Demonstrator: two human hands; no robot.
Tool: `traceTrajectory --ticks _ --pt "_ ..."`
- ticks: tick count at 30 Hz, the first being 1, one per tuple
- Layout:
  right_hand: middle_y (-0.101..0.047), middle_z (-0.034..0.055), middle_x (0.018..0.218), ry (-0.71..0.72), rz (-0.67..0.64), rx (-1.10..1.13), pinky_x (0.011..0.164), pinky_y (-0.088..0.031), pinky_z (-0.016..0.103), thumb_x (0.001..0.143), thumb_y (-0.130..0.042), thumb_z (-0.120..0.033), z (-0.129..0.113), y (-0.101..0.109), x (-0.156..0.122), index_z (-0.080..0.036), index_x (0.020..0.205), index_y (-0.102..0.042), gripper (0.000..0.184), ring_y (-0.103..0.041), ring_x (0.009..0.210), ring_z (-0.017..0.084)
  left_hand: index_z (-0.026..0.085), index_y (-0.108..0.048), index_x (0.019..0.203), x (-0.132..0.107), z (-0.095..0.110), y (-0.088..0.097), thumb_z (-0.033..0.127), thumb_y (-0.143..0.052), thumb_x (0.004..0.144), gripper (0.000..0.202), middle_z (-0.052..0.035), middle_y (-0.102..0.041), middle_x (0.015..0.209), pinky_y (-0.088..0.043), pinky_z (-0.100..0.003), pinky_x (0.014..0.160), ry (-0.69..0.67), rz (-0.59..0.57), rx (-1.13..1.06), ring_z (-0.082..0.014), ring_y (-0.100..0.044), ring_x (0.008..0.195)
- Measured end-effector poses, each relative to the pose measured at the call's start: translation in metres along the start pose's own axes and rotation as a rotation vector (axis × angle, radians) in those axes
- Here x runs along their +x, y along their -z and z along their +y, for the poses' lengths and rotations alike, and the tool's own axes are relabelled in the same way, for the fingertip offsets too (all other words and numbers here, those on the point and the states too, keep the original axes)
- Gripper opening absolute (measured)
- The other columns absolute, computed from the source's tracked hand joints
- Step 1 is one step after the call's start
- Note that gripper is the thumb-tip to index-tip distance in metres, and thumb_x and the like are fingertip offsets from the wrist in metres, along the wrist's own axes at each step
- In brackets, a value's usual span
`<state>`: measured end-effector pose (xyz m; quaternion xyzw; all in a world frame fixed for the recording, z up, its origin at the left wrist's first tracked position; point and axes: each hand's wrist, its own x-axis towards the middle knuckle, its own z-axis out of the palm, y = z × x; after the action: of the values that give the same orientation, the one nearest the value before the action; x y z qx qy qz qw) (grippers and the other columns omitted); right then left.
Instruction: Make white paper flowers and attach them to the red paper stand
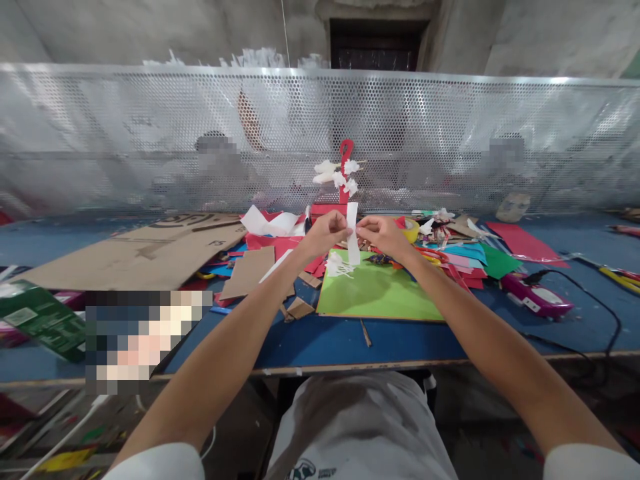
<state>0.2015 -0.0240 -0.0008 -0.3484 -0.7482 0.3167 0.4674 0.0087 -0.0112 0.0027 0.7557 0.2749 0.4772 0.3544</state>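
Fingers of the left hand (327,233) are drawn together, thumb against fingertips, pinching one white paper strip (353,252) near its middle. Those of the right hand (381,233) pinch at the strip's right edge, just opposite. It stands nearly upright between the two hands, above the far part of one lime-green sheet (380,297). Both arms reach forward, converging from the lower corners, with the wrists raised over the table (310,359) and the hands almost meeting.

Below the strip, one piece of fringed white paper (339,265) lies on the lime-green sheet. Just beyond the hands rises one red stem (345,193) with a curled top, bearing about five white paper blossoms (351,167). One yellow tape roll (411,231) is just past the right hand, among scraps too jumbled to count.

Farther right are one dark green sheet (500,262), one red sheet (525,241) and one purple device (537,298) with a black cable (607,293). To the left lie one large cardboard sheet (135,250) and, nearer, one green box (43,320). Behind everything stands one perforated metal panel (150,120).
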Motion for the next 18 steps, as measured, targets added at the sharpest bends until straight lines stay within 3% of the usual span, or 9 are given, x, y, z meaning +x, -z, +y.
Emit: traceTrajectory --ticks 4,18 --pt "-0.070 0.0040 0.071 -0.022 -0.014 0.021 0.056 -0.053 0.029 0.080 -0.066 -0.040 0.0001 -0.0009 0.0001 -0.019 0.081 -0.067 0.020 -0.064 0.060 0.016 0.017 -0.047 0.079 0.0011 -0.0007 0.0012 0.022 -0.069 0.077 0.023 0.0029 -0.055 0.071 -0.045 -0.023 0.063 0.010 0.023 0.010 -0.0083 -0.054 0.064" --pt "-0.067 0.0025 0.067 -0.012 -0.012 0.005 0.051 -0.048 0.022 0.083 -0.061 -0.032 -0.0043 -0.0003 -0.0018 -0.018 0.080 -0.065 0.015 -0.061 0.057 0.012 0.015 -0.051 0.082 0.0013 -0.0048 0.0021 0.025 -0.069 0.078 0.021 0.0013 -0.057 0.073 -0.045 -0.024 0.062 -0.021 -0.055 0.017 -0.0085 -0.055 0.064"
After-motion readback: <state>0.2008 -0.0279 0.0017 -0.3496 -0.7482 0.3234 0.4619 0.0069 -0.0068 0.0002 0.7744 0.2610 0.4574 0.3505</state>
